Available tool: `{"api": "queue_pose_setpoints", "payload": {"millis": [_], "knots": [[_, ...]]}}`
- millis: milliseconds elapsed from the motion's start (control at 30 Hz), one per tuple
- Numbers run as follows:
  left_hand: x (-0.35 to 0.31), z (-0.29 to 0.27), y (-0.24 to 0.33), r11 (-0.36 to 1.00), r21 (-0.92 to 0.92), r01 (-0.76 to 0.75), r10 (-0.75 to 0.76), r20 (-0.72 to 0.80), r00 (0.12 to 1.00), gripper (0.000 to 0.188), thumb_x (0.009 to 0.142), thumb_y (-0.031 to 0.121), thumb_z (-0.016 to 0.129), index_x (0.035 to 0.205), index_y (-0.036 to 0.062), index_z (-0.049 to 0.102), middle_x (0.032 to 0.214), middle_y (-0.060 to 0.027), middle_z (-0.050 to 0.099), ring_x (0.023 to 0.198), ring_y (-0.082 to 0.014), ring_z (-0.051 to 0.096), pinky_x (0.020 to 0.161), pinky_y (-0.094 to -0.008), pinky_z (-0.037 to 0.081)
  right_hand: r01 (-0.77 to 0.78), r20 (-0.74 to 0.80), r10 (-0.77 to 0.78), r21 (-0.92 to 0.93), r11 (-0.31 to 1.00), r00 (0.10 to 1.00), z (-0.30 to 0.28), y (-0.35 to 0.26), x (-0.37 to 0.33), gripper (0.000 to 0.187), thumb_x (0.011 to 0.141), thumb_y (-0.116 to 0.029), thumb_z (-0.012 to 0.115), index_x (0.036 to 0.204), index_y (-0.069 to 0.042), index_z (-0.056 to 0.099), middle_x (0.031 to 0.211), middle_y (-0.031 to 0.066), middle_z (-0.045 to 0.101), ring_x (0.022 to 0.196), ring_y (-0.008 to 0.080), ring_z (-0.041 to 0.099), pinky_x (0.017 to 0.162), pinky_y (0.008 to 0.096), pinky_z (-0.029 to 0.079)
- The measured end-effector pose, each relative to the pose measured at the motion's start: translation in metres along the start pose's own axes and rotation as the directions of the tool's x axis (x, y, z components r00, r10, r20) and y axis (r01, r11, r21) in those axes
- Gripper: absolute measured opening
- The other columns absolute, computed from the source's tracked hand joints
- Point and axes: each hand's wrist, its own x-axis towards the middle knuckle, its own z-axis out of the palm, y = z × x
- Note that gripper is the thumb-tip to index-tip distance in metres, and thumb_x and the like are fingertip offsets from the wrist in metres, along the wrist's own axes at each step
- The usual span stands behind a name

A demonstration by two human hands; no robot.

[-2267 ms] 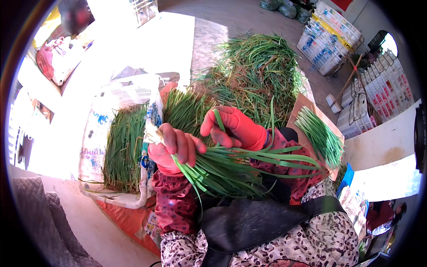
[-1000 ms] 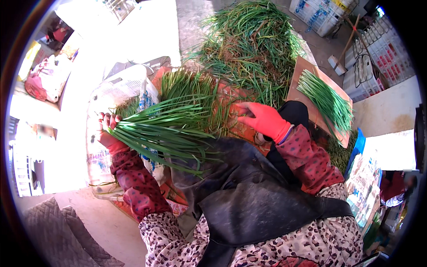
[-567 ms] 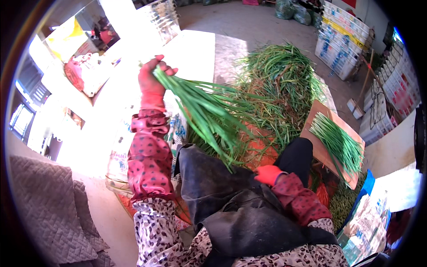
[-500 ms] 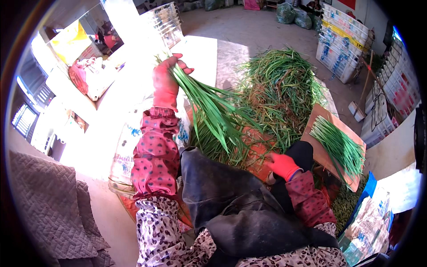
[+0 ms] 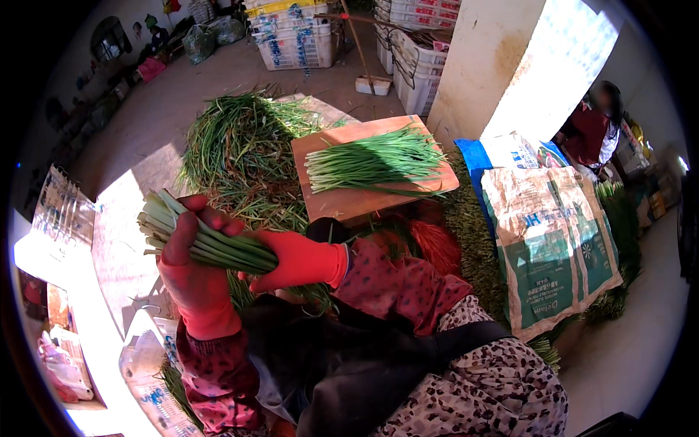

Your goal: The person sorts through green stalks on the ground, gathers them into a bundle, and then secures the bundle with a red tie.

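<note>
Both my hands wear red-orange gloves and are closed on one bunch of chives [image 5: 218, 246], held in front of my body at the left. My left hand [image 5: 195, 266] wraps it near the pale stem ends, which point up and left. My right hand [image 5: 300, 258] grips the leafy part farther along; its fingers partly hide the leaves. Beyond my right hand, a neat pile of chives [image 5: 378, 162] lies on a brown board [image 5: 324, 207], stems to the left. A loose heap of tangled chives [image 5: 229, 149] with brown, withered leaves lies to the board's left.
White plastic crates [image 5: 298, 40] stand stacked at the back, near a broom-like stick [image 5: 357, 44]. At the right, a green-and-tan sack [image 5: 553, 240] covers more greens, and a person [image 5: 593, 127] sits behind. A white crate [image 5: 142, 357] stands beside my left arm.
My view has swung to the right. My left hand has drawn the chives in closer, and my right hand has come up from near my knee to grip them too.
</note>
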Motion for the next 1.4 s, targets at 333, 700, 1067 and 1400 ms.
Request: {"api": "queue_pose_setpoints", "payload": {"millis": [333,700,1067,1400], "knots": [[0.142,-0.061,-0.04,0.927,-0.353,-0.126,0.158,0.065,0.985,0.03,0.094,0.024,0.047,0.109,-0.0005,0.055,0.082,-0.0027,0.056,0.07,-0.0155,0.056,0.073,-0.0344,0.051,-0.324,-0.307,0.103,-0.912,0.253,0.946,-0.2,-0.024,-0.066,0.042,0.075,-0.034,0.061,0.105,-0.004,0.06,0.086,0.0145,0.066,0.08,0.0327,0.063,0.07,0.042,0.05],[0.139,-0.123,-0.216,0.886,0.454,0.094,0.047,-0.289,0.956,0.04,0.089,0.025,0.06,0.12,0.0008,0.052,0.105,-0.014,0.062,0.095,-0.023,0.061,0.082,-0.0319,0.05,-0.202,-0.198,0.115,-0.979,0.024,0.974,-0.281,0.135,-0.013,0.04,0.068,-0.021,0.07,0.104,-0.009,0.057,0.083,0.011,0.06,0.08,0.0309,0.06,0.068,0.043,0.046],[0.177,-0.095,-0.321,-0.177,0.887,-0.427,-0.233,0.384,0.893,0.089,0.074,0.046,0.066,0.14,-0.0005,0.027,0.143,-0.0178,0.032,0.134,-0.0389,0.026,0.107,-0.0577,0.018,-0.254,-0.225,0.373,-0.967,0.031,0.9,-0.293,0.18,0.012,0.068,0.063,-0.025,0.075,0.123,-0.006,0.05,0.091,0.0126,0.06,0.088,0.0297,0.058,0.075,0.0414,0.045],[0.153,-0.131,-0.291,-0.082,0.927,-0.367,-0.281,0.332,0.901,0.079,0.078,0.042,0.064,0.139,0.0024,0.032,0.138,-0.0176,0.04,0.129,-0.0354,0.036,0.106,-0.0489,0.027,-0.216,-0.184,0.304,-0.974,0.074,0.935,-0.273,0.168,0.011,0.067,0.068,-0.027,0.072,0.127,-0.007,0.047,0.117,0.014,0.056,0.108,0.0299,0.053,0.091,0.0431,0.041]]}}
